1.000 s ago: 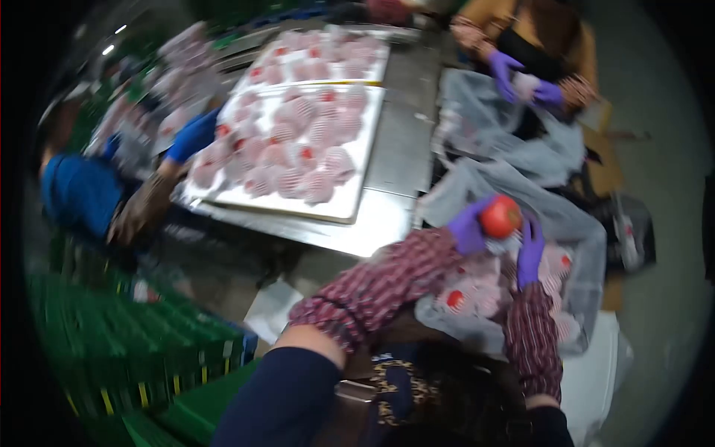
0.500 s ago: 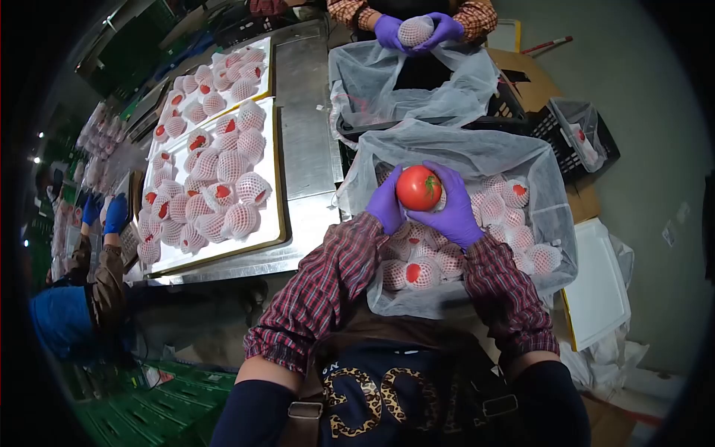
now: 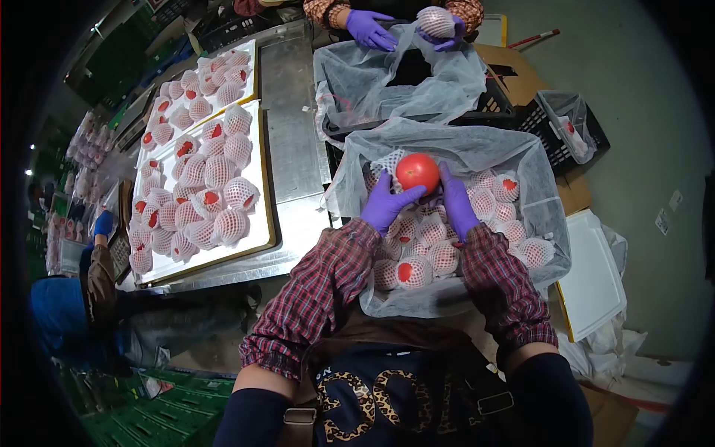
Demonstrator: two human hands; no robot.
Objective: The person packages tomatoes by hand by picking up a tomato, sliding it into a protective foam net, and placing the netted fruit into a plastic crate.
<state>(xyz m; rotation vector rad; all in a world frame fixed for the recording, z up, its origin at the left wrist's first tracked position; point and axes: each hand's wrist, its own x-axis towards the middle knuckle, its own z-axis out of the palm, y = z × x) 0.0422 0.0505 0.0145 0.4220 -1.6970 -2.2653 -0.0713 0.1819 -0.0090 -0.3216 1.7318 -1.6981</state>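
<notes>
A bare red tomato (image 3: pixel 417 173) is held between my two purple-gloved hands, above the lined crate. My left hand (image 3: pixel 389 204) is closed at its lower left, the thumb lying under it. My right hand (image 3: pixel 458 201) curls against its right side, with some fingers hidden behind. White foam netting (image 3: pixel 386 163) shows just left of the tomato, by my left fingertips; whether I hold it cannot be made out. Below lie several tomatoes in foam nets (image 3: pixel 415 272) inside the crate's translucent liner (image 3: pixel 532 160).
On the metal table (image 3: pixel 293 97) at left, white trays (image 3: pixel 257 223) carry several netted tomatoes. Across from me, a co-worker's gloved hands (image 3: pixel 372 30) are over another lined crate (image 3: pixel 335 82), one with a netted fruit (image 3: pixel 436 22). A black crate (image 3: pixel 547 134) stands at right.
The tomato has turned, so its green stem no longer shows, and foam netting appears beside it. My right hand has shifted to its side. The co-worker's left-side hand has left the netted fruit.
</notes>
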